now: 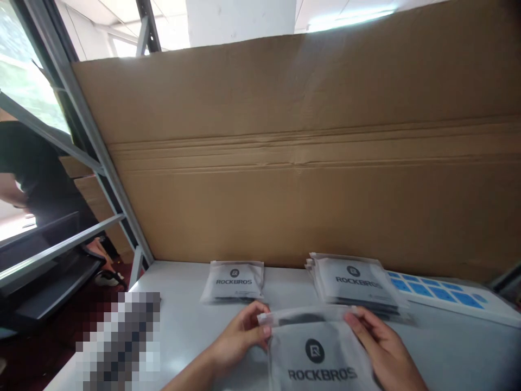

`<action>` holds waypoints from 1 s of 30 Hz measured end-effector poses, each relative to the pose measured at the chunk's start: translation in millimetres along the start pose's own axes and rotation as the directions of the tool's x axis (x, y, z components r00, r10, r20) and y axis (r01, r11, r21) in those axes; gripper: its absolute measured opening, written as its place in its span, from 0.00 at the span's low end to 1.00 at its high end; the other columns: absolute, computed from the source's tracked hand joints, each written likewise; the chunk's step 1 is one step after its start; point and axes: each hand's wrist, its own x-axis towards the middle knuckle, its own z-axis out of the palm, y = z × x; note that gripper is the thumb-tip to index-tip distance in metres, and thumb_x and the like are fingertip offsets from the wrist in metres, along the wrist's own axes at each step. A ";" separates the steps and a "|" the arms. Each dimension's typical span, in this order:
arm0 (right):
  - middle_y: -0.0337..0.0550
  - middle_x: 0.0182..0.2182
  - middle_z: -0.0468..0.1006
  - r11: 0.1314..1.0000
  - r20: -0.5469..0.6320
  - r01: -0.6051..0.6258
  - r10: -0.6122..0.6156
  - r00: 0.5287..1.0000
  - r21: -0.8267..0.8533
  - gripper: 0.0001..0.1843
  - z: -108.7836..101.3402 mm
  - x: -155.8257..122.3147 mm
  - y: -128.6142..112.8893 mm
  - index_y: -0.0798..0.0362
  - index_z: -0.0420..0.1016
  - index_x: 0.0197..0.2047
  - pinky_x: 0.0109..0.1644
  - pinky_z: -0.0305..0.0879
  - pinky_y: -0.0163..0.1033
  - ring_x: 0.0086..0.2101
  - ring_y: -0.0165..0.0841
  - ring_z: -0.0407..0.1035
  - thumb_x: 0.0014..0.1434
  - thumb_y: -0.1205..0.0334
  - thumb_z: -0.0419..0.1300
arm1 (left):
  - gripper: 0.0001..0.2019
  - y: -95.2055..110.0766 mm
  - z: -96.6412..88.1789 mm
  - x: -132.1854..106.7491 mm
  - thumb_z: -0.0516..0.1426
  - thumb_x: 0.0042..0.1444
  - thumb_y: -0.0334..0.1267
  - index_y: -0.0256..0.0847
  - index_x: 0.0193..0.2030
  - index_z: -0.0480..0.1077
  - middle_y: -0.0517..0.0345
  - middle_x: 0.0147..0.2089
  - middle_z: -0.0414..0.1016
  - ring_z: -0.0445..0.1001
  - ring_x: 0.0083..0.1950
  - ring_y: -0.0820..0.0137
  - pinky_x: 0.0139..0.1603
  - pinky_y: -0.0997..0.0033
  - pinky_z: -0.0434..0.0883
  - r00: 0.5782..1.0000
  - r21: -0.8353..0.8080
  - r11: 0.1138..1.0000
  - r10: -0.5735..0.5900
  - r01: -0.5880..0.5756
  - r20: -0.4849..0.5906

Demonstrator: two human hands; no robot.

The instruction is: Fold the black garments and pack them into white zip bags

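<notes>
The left hand [240, 339] and right hand [385, 347] grip the top corners of a grey ROCKBROS pouch [315, 353] between thumbs and fingers, apparently just over the white table [448, 347], near a lone pouch [234, 281] and a stack of pouches [352, 285].

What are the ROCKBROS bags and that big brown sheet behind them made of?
The ROCKBROS bag pinched by the left hand and right hand looks like thin frosted plastic: a dark shape shows through its cloudy film. The big brown sheet looks like matte corrugated cardboard, judging by its plain kraft colour and creased fold lines.
</notes>
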 end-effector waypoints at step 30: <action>0.35 0.25 0.69 0.899 0.499 0.325 -0.146 0.854 -0.295 0.19 28.4 -10.3 30.3 0.49 0.73 0.34 0.31 0.62 0.35 0.25 0.33 0.64 0.63 0.44 0.52 | 0.24 40.4 -59.4 -1.4 0.57 0.63 0.44 0.49 0.65 0.67 0.48 0.67 0.68 0.67 0.65 0.49 0.65 0.45 0.64 0.862 0.964 -0.223 0.451 -0.143 0.232</action>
